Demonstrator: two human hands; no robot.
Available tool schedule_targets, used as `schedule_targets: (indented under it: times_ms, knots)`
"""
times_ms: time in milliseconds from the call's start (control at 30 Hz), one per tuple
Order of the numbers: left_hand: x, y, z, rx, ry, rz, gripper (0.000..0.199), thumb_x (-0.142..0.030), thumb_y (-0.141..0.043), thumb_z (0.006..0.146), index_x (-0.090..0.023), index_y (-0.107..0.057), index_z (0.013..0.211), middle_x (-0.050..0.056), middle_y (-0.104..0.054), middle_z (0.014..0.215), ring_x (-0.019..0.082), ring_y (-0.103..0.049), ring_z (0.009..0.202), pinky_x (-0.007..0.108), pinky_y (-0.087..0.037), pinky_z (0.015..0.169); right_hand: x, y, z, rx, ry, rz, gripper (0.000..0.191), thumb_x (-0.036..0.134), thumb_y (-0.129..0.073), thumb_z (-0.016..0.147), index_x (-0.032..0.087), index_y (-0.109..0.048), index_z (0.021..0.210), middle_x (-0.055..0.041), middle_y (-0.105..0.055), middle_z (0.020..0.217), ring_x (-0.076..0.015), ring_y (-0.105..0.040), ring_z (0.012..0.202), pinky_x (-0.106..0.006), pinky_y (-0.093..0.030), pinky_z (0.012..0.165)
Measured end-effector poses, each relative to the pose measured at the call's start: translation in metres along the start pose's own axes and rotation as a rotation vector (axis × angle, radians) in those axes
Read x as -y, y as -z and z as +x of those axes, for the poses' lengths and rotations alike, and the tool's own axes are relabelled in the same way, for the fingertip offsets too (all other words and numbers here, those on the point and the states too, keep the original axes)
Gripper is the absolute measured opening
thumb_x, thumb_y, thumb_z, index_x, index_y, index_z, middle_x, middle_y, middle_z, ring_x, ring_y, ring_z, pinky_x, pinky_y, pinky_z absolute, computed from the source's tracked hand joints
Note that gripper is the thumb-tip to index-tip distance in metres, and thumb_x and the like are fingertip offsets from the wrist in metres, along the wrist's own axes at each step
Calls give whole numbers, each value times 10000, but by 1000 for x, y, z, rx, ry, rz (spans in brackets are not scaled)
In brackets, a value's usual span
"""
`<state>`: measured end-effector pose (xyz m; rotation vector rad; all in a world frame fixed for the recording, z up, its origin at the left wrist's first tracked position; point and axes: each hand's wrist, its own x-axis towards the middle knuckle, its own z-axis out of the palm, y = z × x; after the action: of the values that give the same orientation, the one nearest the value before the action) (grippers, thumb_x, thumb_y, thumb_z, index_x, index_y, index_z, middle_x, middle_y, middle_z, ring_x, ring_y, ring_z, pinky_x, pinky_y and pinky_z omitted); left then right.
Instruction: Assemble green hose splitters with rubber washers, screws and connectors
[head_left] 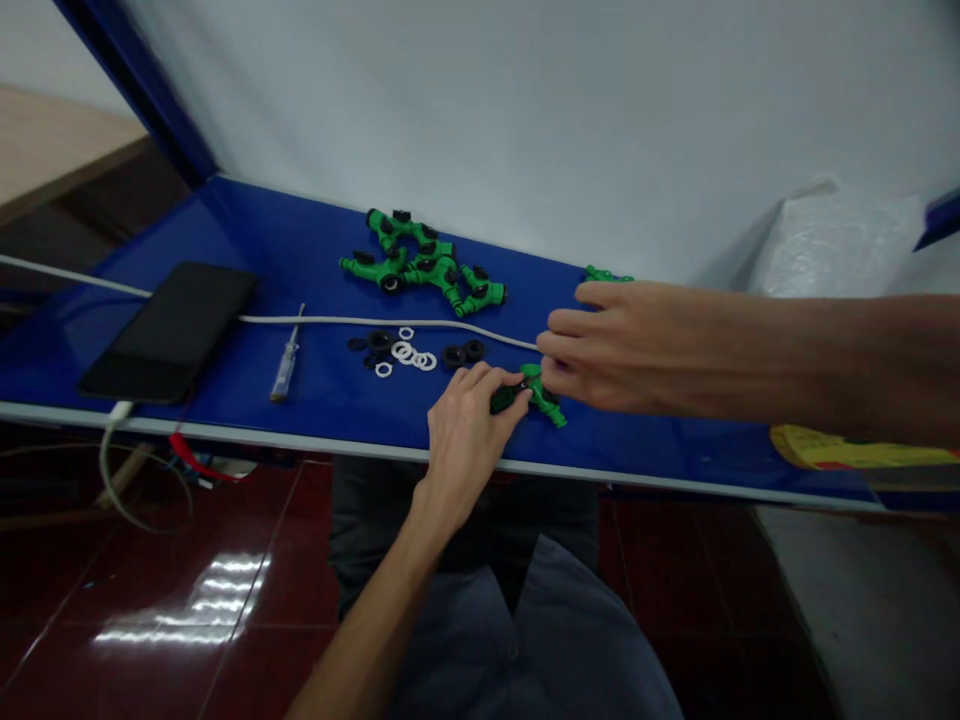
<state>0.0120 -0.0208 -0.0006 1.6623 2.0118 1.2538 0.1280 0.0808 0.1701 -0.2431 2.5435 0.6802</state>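
Observation:
My left hand (472,410) is closed near the front edge of the blue table, its thumb and fingers pinching a green Y-shaped hose splitter (551,405) with black parts. Just to the right, my right hand (592,345) is over the same splitter with its fingers curled. Whatever its fingertips hold is hidden from me. Beyond the left hand lie white ring washers (405,352), black rings (381,341) and black caps (454,356). Several more green hose splitters (431,268) form a group at the back of the table.
A black phone (169,335) lies at the left, beside a clear-handled screwdriver (286,365). A white cable (360,321) crosses the blue table (360,415). Another green piece (609,274) sits behind my right hand. A plastic-wrapped package (836,245) and yellow packaging (847,450) are at the right.

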Motion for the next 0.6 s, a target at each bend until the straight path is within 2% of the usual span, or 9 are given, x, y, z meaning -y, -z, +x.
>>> schedule_targets:
  times_ms: [100, 167, 233, 300, 367, 400, 467, 533, 600]
  knots:
    - [0, 0, 0, 1, 2, 4, 59, -304, -735, 927, -262, -728, 967, -26, -718, 946, 184, -636, 935, 282, -466, 743, 5, -8, 0, -21, 73, -47, 329, 97, -380, 1000, 159, -699, 949, -56, -646, 880, -191, -553, 892, -383, -397, 732]
    - [-1, 1, 1, 17, 0, 9, 46, -303, -723, 936, -261, -728, 956, -20, -709, 926, 184, -627, 921, 282, -467, 738, 10, -13, 1, -52, 33, 35, 491, 101, -236, 1037, 164, -702, 899, -48, -650, 867, -177, -547, 909, -403, -384, 742]
    - [-2, 2, 2, 36, -4, 15, 52, -302, -703, 951, -259, -732, 949, -13, -699, 905, 187, -621, 909, 284, -464, 723, 15, -13, 5, -56, -37, 129, 571, 126, -166, 1054, 174, -699, 853, -39, -661, 872, -161, -549, 904, -410, -383, 745]
    - [-3, 2, 3, 49, -6, 15, 66, -301, -689, 961, -257, -736, 951, -10, -700, 897, 190, -620, 905, 287, -457, 710, 16, -6, 12, -17, -84, 200, 477, 163, -276, 1050, 182, -684, 804, -26, -664, 841, -141, -550, 820, -390, -388, 714]
    - [-3, 2, 2, 49, -9, 17, 65, -304, -696, 956, -254, -738, 949, -13, -710, 900, 193, -620, 903, 291, -452, 702, 12, 0, 19, 88, -134, 224, 263, 173, -506, 969, 182, -666, 759, -18, -645, 758, -130, -525, 675, -369, -375, 640]
    - [-2, 2, 2, 44, -13, 16, 60, -306, -705, 950, -255, -737, 950, -17, -716, 910, 193, -621, 904, 292, -452, 702, 9, 2, 23, 131, -188, 224, 178, 155, -600, 903, 179, -657, 737, -12, -625, 708, -127, -501, 610, -361, -359, 602]
    - [-1, 1, 1, 26, -23, 12, 55, -307, -724, 936, -261, -735, 964, -25, -730, 939, 190, -622, 912, 295, -457, 709, 0, -2, 28, 176, -322, 254, 132, 115, -677, 819, 170, -653, 702, 3, -587, 634, -121, -476, 543, -339, -338, 559]
    - [-1, 0, 0, 11, -29, 6, 63, -300, -738, 926, -267, -735, 979, -31, -741, 961, 186, -626, 929, 293, -462, 716, -11, -14, 29, 135, -403, 354, 180, 104, -642, 840, 158, -657, 669, 16, -557, 581, -108, -483, 533, -301, -348, 553]
    - [0, -1, -1, 10, -30, 3, 66, -289, -746, 919, -267, -736, 980, -28, -745, 964, 185, -632, 941, 288, -466, 724, -19, -27, 24, 14, -399, 460, 227, 98, -607, 853, 155, -656, 639, 21, -531, 526, -102, -469, 508, -275, -365, 534]
